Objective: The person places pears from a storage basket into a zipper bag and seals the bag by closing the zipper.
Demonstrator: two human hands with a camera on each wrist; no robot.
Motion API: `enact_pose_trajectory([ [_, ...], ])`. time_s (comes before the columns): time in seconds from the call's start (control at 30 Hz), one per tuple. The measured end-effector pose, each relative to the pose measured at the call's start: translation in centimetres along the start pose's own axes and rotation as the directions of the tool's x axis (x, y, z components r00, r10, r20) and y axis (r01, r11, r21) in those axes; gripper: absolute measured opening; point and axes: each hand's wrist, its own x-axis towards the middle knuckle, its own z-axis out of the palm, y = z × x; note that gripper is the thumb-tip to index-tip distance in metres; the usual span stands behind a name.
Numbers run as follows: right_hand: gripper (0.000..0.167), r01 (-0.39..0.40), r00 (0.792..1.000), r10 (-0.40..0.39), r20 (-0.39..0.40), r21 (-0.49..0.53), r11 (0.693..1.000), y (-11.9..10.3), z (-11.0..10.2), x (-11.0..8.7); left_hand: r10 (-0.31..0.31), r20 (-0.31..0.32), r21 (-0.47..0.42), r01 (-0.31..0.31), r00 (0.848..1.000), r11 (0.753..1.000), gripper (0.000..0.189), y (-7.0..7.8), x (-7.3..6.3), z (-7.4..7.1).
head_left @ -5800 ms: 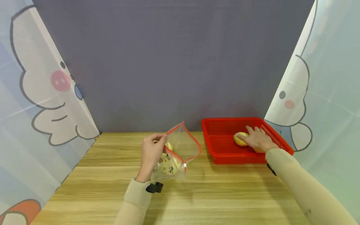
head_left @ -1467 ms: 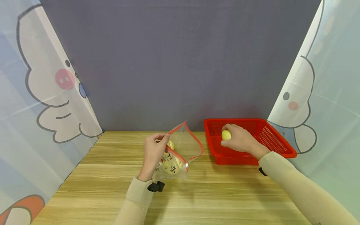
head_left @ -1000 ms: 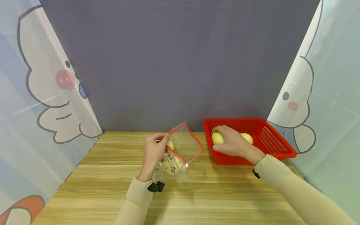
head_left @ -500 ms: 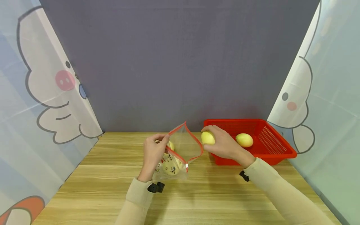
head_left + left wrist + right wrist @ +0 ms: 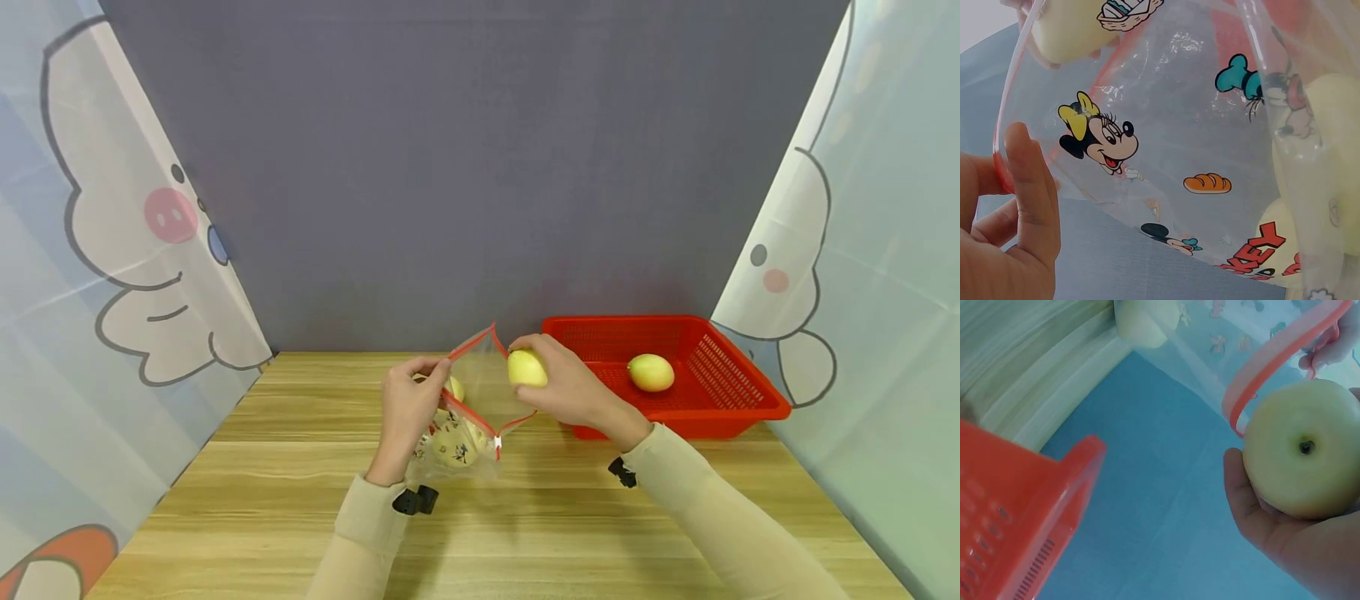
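My left hand [image 5: 408, 408] pinches the red-edged rim of a clear zip bag [image 5: 487, 379], its mouth spread wide. Cartoon prints cover the bag's side [image 5: 1172, 140] in the left wrist view. Several pale yellow fruits show in the bag, one of them high [image 5: 456, 389] beside my left fingers. My right hand [image 5: 573, 387] grips another pale yellow, pear-like fruit [image 5: 527, 369] right at the mouth's right edge. Seen from the right wrist, this round fruit [image 5: 1304, 456] rests in my curled fingers with its dark end pit facing the camera, overlapping the red bag rim [image 5: 1260, 369].
A red plastic basket [image 5: 712, 415] stands at the right on the wooden table [image 5: 555, 533], with one yellow fruit [image 5: 651, 372] in it. A white slider [image 5: 498, 442] sits on the bag's zip. Behind the table hangs a grey curtain [image 5: 480, 183].
My right hand has picked up a fruit in the basket, lifted it over the basket's left rim and carried it left to the bag's mouth. The left hand keeps its hold on the bag.
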Motion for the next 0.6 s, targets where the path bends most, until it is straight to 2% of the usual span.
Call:
enact_pose_trajectory([
  [0.6, 0.052, -0.018, 1.0, 0.018, 0.011, 0.003, 1.0, -0.4, 1.5, 0.2, -0.004, -0.004, 0.002, 0.004, 1.0, 1.0, 0.023, 0.0, 0.2, -0.1],
])
